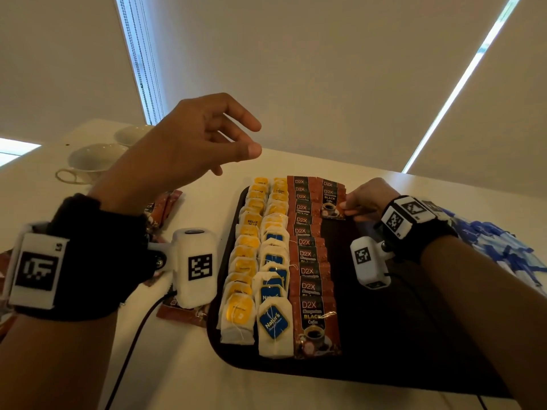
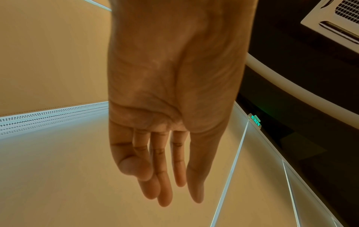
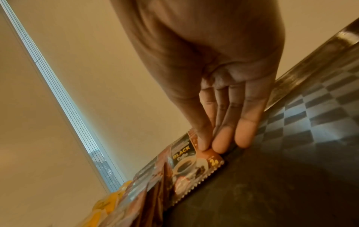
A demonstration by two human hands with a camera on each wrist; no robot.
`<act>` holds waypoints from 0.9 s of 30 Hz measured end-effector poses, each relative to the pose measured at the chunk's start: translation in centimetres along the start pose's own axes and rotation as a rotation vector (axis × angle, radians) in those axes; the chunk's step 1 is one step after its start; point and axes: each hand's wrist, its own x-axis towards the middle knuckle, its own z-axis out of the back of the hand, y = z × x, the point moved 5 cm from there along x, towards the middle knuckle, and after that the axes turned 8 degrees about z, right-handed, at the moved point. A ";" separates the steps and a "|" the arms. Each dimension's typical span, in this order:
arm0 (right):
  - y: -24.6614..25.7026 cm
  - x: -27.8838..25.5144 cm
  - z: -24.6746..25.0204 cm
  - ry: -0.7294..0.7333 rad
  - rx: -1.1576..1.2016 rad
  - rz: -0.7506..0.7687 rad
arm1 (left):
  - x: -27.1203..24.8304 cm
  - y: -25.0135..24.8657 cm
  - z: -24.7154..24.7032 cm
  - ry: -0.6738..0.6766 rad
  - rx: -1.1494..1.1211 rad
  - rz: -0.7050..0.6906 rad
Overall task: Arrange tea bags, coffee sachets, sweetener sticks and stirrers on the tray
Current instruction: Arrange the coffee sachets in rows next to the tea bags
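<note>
White counter [image 1: 192, 380] bears a black tray [image 1: 384, 335] with lengthwise rows of tea bags [image 1: 273, 327] and coffee sachets [image 1: 313, 291]; right hand [image 1: 368, 199] pinches a flat sachet [image 1: 331, 204], left hand [image 1: 183, 152] hovers relaxed, empty.

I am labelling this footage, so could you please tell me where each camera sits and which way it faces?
Head: worn on the head, looking down at the tray, both hands and forearms.
Left wrist: under the raised left hand, looking along its empty palm toward blinds.
Right wrist: under the right hand, looking along fingers pinching a coffee sachet.
Shared: head and right wrist both show that sachet on the tray.
</note>
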 end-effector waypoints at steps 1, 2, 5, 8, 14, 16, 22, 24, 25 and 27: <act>-0.2 0.0 0.0 0.009 0.006 0.001 | 0.0 0.0 -0.1 0.004 0.001 -0.002; -0.3 0.0 0.1 0.025 0.012 -0.003 | 0.0 0.0 -0.1 0.007 0.002 -0.002; -0.6 -0.3 -0.2 0.085 -0.010 -0.025 | 0.1 -0.1 -0.4 0.021 0.006 -0.007; -0.4 -0.5 -0.4 0.090 -0.017 -0.001 | 0.0 -0.2 -0.9 0.041 0.017 -0.011; 0.0 -1.3 -0.1 0.028 -0.058 0.055 | 0.0 -0.3 -2.2 0.091 0.039 -0.012; 0.3 -1.7 0.6 -0.035 -0.090 0.117 | 0.1 -0.3 -2.5 0.096 0.059 -0.018; 3.4 -7.6 1.7 -0.083 0.010 0.449 | 0.1 -0.3 -2.8 0.074 0.096 -0.041; 4.4 -10.5 1.4 0.027 0.069 0.556 | 0.0 -0.5 -2.5 0.049 0.096 -0.046; 4.7 -11.9 1.3 0.087 0.106 0.601 | 0.0 -0.6 -2.4 0.039 0.093 -0.048; 5.2 -14.2 1.1 0.191 0.178 0.667 | -0.2 -1.0 -2.2 0.017 0.096 -0.056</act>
